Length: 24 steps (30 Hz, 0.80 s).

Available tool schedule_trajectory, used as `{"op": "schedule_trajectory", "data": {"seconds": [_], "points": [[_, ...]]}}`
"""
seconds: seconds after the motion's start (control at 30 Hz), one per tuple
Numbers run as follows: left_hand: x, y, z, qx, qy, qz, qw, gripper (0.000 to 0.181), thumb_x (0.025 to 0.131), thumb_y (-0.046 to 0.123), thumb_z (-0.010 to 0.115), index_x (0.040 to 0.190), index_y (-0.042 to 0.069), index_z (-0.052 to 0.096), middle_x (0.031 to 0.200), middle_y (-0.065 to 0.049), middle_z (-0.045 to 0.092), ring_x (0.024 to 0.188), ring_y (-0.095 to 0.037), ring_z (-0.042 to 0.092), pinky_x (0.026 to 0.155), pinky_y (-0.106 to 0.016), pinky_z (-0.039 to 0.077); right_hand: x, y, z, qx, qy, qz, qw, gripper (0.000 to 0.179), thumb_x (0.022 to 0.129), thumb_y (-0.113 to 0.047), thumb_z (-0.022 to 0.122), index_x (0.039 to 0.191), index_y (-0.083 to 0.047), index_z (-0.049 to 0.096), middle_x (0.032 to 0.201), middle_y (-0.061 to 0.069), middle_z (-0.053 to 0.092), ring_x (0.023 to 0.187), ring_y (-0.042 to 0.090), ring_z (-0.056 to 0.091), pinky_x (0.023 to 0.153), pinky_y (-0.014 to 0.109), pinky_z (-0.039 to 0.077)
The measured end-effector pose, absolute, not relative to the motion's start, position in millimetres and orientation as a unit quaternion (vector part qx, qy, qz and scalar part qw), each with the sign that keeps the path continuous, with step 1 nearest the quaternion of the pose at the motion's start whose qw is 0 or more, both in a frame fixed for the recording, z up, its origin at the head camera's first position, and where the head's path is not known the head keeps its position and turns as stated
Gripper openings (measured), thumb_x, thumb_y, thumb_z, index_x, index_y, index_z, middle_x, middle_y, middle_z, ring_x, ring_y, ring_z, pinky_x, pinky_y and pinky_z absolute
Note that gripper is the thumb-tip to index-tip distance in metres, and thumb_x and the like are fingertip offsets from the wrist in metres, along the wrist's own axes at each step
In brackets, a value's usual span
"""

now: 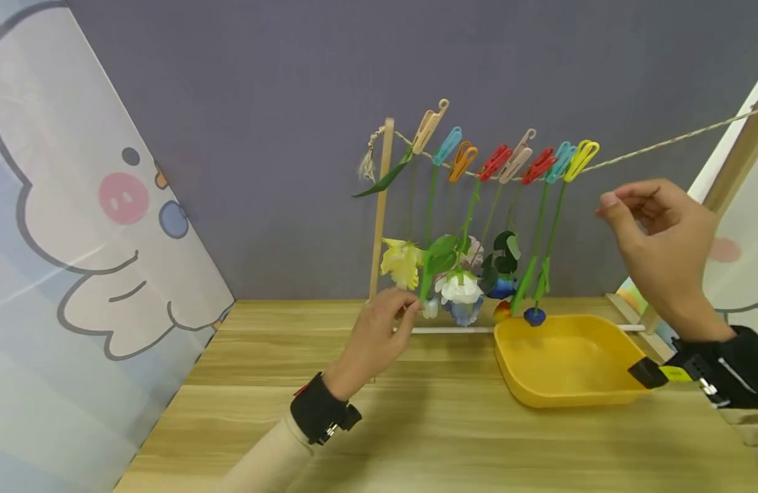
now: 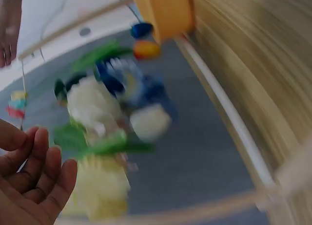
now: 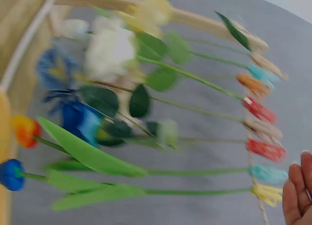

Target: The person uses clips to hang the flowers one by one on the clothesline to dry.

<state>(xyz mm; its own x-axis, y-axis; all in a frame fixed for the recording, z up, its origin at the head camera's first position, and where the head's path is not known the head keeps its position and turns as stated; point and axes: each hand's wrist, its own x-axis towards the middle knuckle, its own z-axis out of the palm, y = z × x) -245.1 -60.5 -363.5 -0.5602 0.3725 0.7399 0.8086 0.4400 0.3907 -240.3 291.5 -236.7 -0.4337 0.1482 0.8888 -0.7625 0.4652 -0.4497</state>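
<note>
Several artificial flowers hang upside down by their stems from a string (image 1: pixel 674 149), each pinched by a coloured clothespin. A yellow clothespin (image 1: pixel 580 161) is rightmost, holding a blue tulip (image 1: pixel 535 316). At the left end are a beige clothespin (image 1: pixel 429 127) and a yellow flower (image 1: pixel 402 263). My right hand (image 1: pixel 665 239) is raised right of the yellow clothespin, apart from it, fingers loosely bent and nothing visible in them. Below the yellow flower is my left hand (image 1: pixel 375 335); in the left wrist view its fingers (image 2: pixel 39 161) are relaxed and hold nothing.
A yellow basin (image 1: pixel 570 397) sits on the wooden table (image 1: pixel 261 411) under the right-hand flowers. Wooden posts (image 1: pixel 381 205) carry the string at both ends, with a white bar (image 1: pixel 443 330) low between them. A grey panel (image 1: pixel 261 171) stands behind.
</note>
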Motion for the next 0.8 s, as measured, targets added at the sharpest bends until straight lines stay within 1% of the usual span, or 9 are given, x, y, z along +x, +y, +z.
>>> {"op": "schedule_trajectory", "data": {"seconds": [0.1,0.17,0.23,0.3,0.4,0.47,0.6,0.67,0.8], "points": [[-238.4,-85.1,-373.0,-0.352,-0.805,-0.358,0.317,0.018,0.107,0.014,0.058,0.09,0.014,0.063,0.085,0.006,0.059,0.078,-0.009,0.058,0.068,-0.03,0.053,-229.0,281.0,-255.6,0.23,-0.731,0.415,0.491,0.014,0.091,0.007,0.07,0.1,0.017,0.067,0.094,-0.012,0.069,0.083,0.002,0.064,0.086,0.013,0.049],[-233.9,-98.2,-377.9,-0.344,-0.804,-0.353,0.332,0.022,0.106,0.013,0.059,0.084,0.017,0.06,0.08,0.008,0.055,0.074,-0.007,0.055,0.064,-0.029,0.05,-222.1,274.1,-268.6,0.238,-0.744,0.391,0.487,0.011,0.09,0.009,0.07,0.098,0.015,0.069,0.095,-0.014,0.067,0.087,0.001,0.061,0.089,0.013,0.047],[-230.6,-109.1,-382.7,-0.337,-0.803,-0.354,0.341,0.026,0.105,0.011,0.06,0.08,0.019,0.058,0.078,0.009,0.054,0.072,-0.006,0.053,0.062,-0.027,0.047,-216.3,267.3,-281.7,0.243,-0.754,0.371,0.484,0.009,0.089,0.008,0.072,0.097,0.012,0.07,0.094,-0.011,0.066,0.088,-0.002,0.06,0.092,0.012,0.046],[-228.2,-118.5,-386.4,-0.332,-0.802,-0.355,0.347,0.028,0.104,0.009,0.061,0.078,0.02,0.056,0.077,0.009,0.053,0.071,-0.005,0.051,0.061,-0.027,0.046,-213.0,261.1,-294.2,0.259,-0.754,0.362,0.483,0.008,0.086,0.008,0.072,0.094,0.01,0.071,0.09,-0.002,0.069,0.089,-0.005,0.061,0.092,0.012,0.046],[-225.7,-131.0,-391.7,-0.321,-0.807,-0.35,0.352,0.03,0.104,0.008,0.06,0.078,0.02,0.054,0.078,0.009,0.052,0.07,-0.005,0.05,0.06,-0.025,0.045,-209.2,252.9,-311.8,0.279,-0.757,0.336,0.486,0.008,0.086,0.0,0.074,0.092,0.005,0.073,0.083,0.007,0.071,0.086,-0.008,0.06,0.087,0.011,0.046],[-224.3,-138.6,-394.4,-0.314,-0.809,-0.34,0.361,0.031,0.104,0.008,0.06,0.077,0.02,0.052,0.076,0.009,0.05,0.069,-0.005,0.048,0.059,-0.025,0.043,-207.5,247.4,-322.6,0.296,-0.758,0.326,0.482,0.009,0.087,-0.006,0.074,0.091,0.002,0.073,0.081,0.009,0.071,0.083,-0.005,0.062,0.084,0.01,0.045],[-221.7,-151.8,-400.9,-0.303,-0.81,-0.314,0.391,0.033,0.102,0.006,0.062,0.075,0.019,0.051,0.073,0.009,0.046,0.065,-0.005,0.043,0.057,-0.023,0.039,-207.0,235.0,-343.1,0.317,-0.756,0.308,0.482,0.015,0.092,-0.019,0.073,0.092,-0.004,0.074,0.081,0.004,0.071,0.073,0.007,0.064,0.078,0.009,0.045],[-221.0,-158.1,-404.5,-0.297,-0.812,-0.303,0.401,0.033,0.101,0.005,0.062,0.074,0.019,0.05,0.073,0.008,0.045,0.065,-0.006,0.042,0.057,-0.023,0.038,-208.0,228.2,-353.8,0.323,-0.753,0.305,0.485,0.02,0.095,-0.025,0.07,0.092,-0.005,0.074,0.082,0.002,0.071,0.073,0.012,0.064,0.078,0.01,0.046],[-224.1,-172.5,-414.8,-0.286,-0.824,-0.271,0.407,0.032,0.101,0.007,0.063,0.074,0.019,0.05,0.073,0.007,0.048,0.066,-0.008,0.045,0.056,-0.024,0.04,-210.7,219.3,-374.0,0.329,-0.745,0.282,0.507,0.032,0.101,-0.033,0.062,0.089,-0.005,0.073,0.081,0.001,0.069,0.07,0.016,0.062,0.076,0.014,0.048]]}}
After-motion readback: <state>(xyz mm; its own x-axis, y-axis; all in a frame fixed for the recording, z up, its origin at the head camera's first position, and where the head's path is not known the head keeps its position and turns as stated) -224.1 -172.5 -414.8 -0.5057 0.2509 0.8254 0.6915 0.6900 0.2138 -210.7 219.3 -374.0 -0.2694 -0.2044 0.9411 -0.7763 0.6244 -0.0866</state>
